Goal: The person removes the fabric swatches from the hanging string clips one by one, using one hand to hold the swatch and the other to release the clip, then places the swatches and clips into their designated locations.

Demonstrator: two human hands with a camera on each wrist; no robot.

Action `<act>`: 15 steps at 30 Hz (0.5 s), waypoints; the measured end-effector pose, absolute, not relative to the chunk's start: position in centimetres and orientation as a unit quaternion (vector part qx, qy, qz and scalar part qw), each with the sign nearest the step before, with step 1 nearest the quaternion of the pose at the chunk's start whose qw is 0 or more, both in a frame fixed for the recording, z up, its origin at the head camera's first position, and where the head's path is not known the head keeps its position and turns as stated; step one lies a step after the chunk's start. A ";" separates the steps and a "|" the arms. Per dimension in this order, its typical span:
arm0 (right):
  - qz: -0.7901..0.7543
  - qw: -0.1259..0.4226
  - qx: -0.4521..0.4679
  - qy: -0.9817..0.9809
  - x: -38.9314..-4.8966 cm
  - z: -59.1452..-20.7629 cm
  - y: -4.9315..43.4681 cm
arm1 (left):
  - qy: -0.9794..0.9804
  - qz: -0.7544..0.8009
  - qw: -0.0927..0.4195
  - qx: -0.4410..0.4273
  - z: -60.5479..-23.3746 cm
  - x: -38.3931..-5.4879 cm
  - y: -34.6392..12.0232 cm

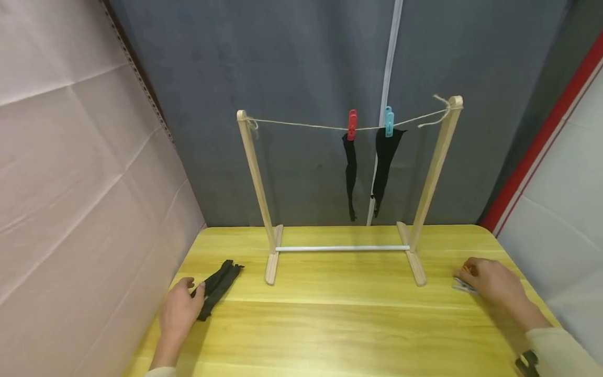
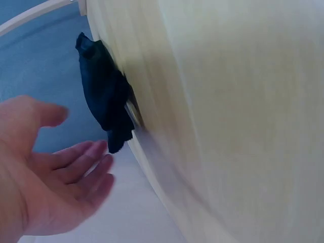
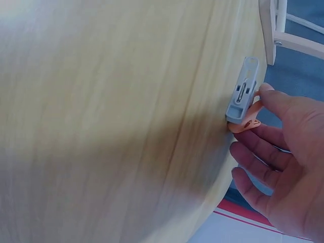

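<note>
At the table's left, my left hand [image 1: 181, 309] is beside a dark strip of cloth [image 1: 222, 293] that lies bunched on the surface. The left wrist view shows its fingers loosely bent, apart from the cloth [image 2: 104, 86]. Over at the right, my right hand [image 1: 494, 283] pinches an orange clothespin [image 3: 249, 124] between thumb and index finger. A grey clothespin [image 3: 243, 93] lies against the orange one. On the string [image 1: 301, 124], a red clothespin [image 1: 352, 125] and a blue clothespin [image 1: 389, 122] hold two hanging dark strips, one narrow [image 1: 350, 175] and one wider [image 1: 384, 162].
A wooden stand with a left post [image 1: 256, 180], a right post [image 1: 435, 173] and a white crossbar [image 1: 341, 248] stands at the back of the wooden table [image 1: 330, 324]. Behind it is a grey curtain [image 1: 301, 63]. Light cloth walls flank both sides.
</note>
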State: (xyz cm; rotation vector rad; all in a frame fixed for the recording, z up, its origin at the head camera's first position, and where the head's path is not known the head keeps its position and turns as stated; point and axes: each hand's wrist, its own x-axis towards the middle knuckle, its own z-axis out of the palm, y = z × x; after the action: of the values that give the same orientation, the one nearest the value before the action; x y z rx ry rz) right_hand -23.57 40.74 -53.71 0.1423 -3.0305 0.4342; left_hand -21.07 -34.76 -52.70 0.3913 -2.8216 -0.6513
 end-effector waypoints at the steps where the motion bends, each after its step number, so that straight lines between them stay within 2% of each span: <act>1: 0.143 0.037 0.047 -0.988 -23.6 -53.8 40.7 | -0.956 -0.227 0.129 0.130 -52.6 -21.0 -34.6; 6: 0.142 0.031 0.047 -0.988 -23.8 -54.0 40.9 | -0.935 -0.262 0.215 0.106 -52.2 -21.0 -33.6; 15: 0.141 0.036 0.047 -0.988 -23.8 -54.1 40.9 | -0.917 -0.302 0.254 0.062 -50.3 -21.6 -30.9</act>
State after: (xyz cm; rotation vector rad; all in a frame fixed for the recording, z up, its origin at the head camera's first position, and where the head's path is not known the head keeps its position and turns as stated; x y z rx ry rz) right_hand -23.75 40.95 -54.07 0.1444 -3.0356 0.4328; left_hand -21.58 -30.92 -50.31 0.1675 -2.4903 -0.8198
